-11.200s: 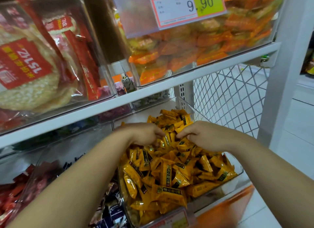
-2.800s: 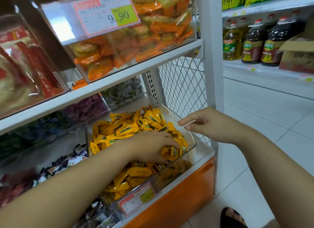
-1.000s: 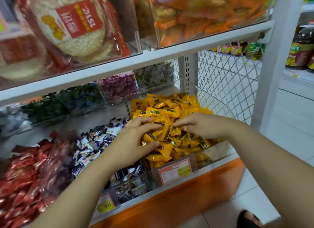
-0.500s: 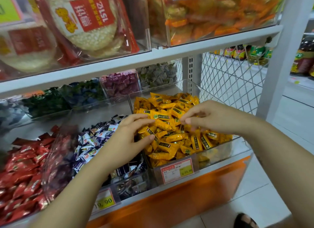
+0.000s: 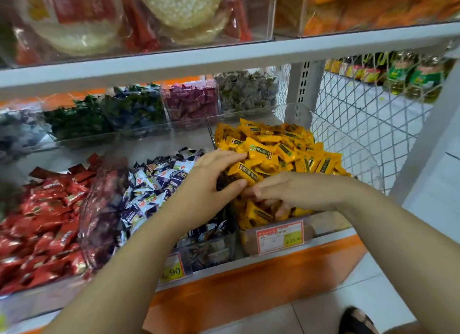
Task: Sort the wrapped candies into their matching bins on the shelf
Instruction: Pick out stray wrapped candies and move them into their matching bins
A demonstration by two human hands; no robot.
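The upper part of the frame is being crossed by a white shelf (image 5: 249, 53). Below it, at lower left, red candies (image 5: 42, 216) are being kept in a heap, with blue-and-white candies (image 5: 154, 184) just beside them at centre. Right of centre, yellow candies (image 5: 281, 149) are being held in a clear bin (image 5: 343, 144), piled above its rim.

The left hand (image 5: 209, 184) is being laid on the left side of that yellow heap, its fingers (image 5: 229, 157) pressed together and nearly straight, the thumb set apart below. A yellow candy is lying between thumb and fingers; whether it is being pinched cannot be told.

The right hand (image 5: 298, 190) is being held palm down at the front of the heap, fingers together, the tips bent in among the wrappers; any grip is being hidden.

A price tag (image 5: 280, 236) is being shown on the bin's front.
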